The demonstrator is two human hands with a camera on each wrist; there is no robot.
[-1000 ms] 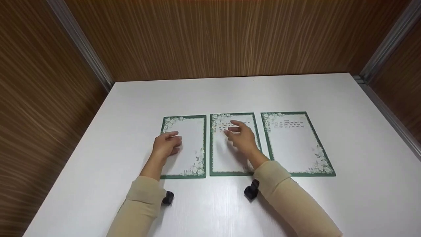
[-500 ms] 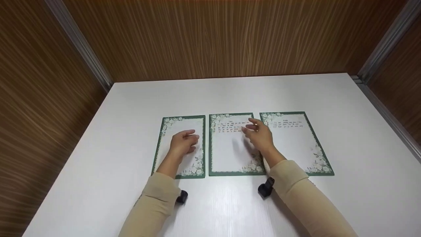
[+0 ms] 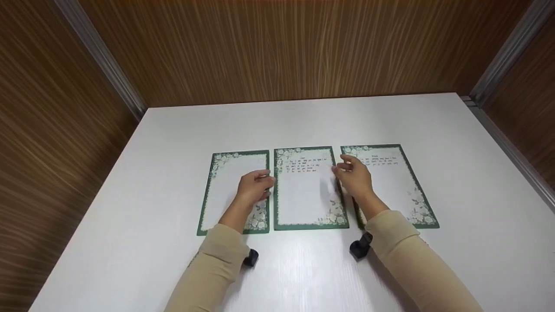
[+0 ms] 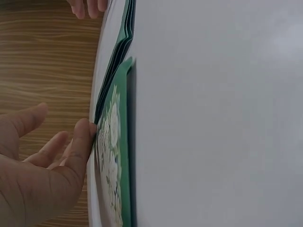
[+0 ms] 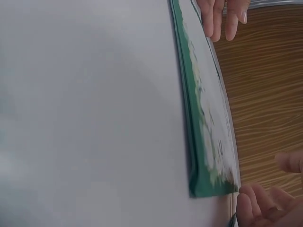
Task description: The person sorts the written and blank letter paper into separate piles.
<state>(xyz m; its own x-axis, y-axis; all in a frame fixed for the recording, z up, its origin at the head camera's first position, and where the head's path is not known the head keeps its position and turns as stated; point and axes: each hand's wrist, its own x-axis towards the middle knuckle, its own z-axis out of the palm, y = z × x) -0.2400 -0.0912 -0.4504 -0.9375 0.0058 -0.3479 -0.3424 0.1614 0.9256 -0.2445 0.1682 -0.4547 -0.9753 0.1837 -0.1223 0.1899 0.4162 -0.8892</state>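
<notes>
Three green-bordered sheets with white flowers lie side by side on the white table. The left sheet [image 3: 230,186] shows no writing; the middle sheet [image 3: 299,199] and the right sheet [image 3: 394,190] carry lines of text at the top. My left hand [image 3: 255,188] hovers over the left sheet's right edge, fingers loosely bent, holding nothing. Above the gap between the middle and right sheets is my right hand [image 3: 356,177], also loosely bent and holding nothing. In the left wrist view the farther sheets [image 4: 120,47] show several stacked layers at their edge.
The white table [image 3: 130,208] reaches back to a brown wood-grain panel [image 3: 282,52], with more panels at both sides. Black wrist devices [image 3: 359,248] sit below the beige cuffs [image 3: 392,229].
Both hands have moved right: the left from the left sheet's left side to its right edge, the right from over the middle sheet to its right edge. The sheets stay where they were.
</notes>
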